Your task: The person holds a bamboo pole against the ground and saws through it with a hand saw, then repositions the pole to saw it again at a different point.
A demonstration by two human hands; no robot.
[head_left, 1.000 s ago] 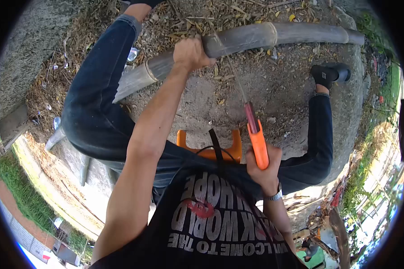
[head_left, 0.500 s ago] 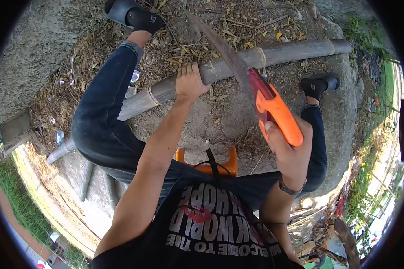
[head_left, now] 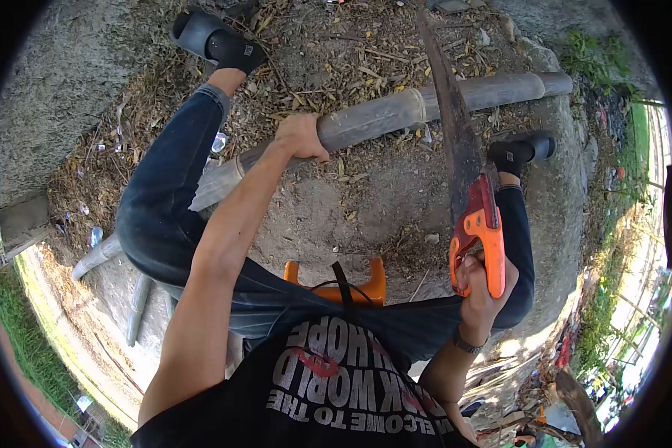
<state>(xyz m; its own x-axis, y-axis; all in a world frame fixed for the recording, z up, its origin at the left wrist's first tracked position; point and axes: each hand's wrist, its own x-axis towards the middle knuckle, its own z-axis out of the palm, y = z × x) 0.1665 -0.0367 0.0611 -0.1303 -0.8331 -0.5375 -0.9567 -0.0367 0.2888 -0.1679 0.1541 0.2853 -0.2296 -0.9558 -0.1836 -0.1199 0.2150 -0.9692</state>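
A thick grey bamboo pole lies across the ground between my legs, its pale cut end near my left knee. My left hand is wrapped over the pole, left of its middle, with the thumb on the near side. In my right hand is a hand saw, gripped by its orange and dark red handle. The dark blade points away from me and overlaps the pole's right half in this view.
I sit on an orange stool with my feet spread to either side. More bamboo pieces lie behind my left leg. Dry leaves and twigs litter the dirt beyond the pole. A concrete ledge runs along the right.
My right hand has drawn the saw back towards me, and its blade has swung right to point more straight ahead. My left hand has shifted a little left.
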